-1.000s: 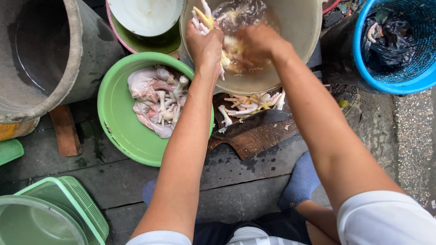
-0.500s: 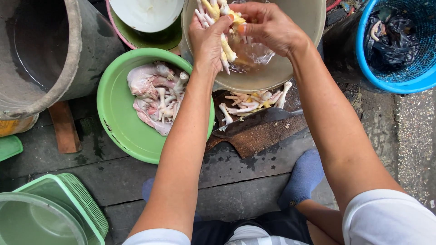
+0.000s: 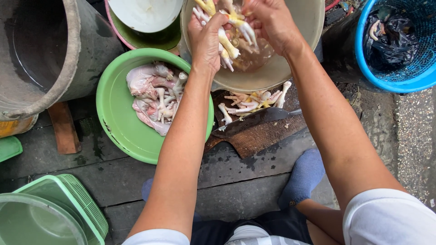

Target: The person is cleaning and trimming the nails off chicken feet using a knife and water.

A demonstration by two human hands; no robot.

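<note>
My left hand point(image 3: 206, 38) and my right hand point(image 3: 271, 22) both grip a bunch of pale yellow chicken feet point(image 3: 229, 31) over a beige basin point(image 3: 299, 54) that holds murky water. The feet stick out between my fingers, claws pointing down and to the right. Below the basin, more chicken feet point(image 3: 252, 100) lie on a dark wooden chopping block point(image 3: 261, 136), next to a cleaver point(image 3: 259, 119). To the left, a green bowl point(image 3: 122, 131) holds raw chicken pieces point(image 3: 152, 93).
A large grey tub point(image 3: 59, 63) stands at the upper left. A white bowl point(image 3: 145, 13) sits in a green and pink basin at the top. A blue basket point(image 3: 399, 45) with a black bag is at the upper right. A light green container point(image 3: 50, 213) is at the lower left.
My hands have lifted the chicken feet out of the water in the basin and gathered them into one bunch, held higher and a bit to the left.
</note>
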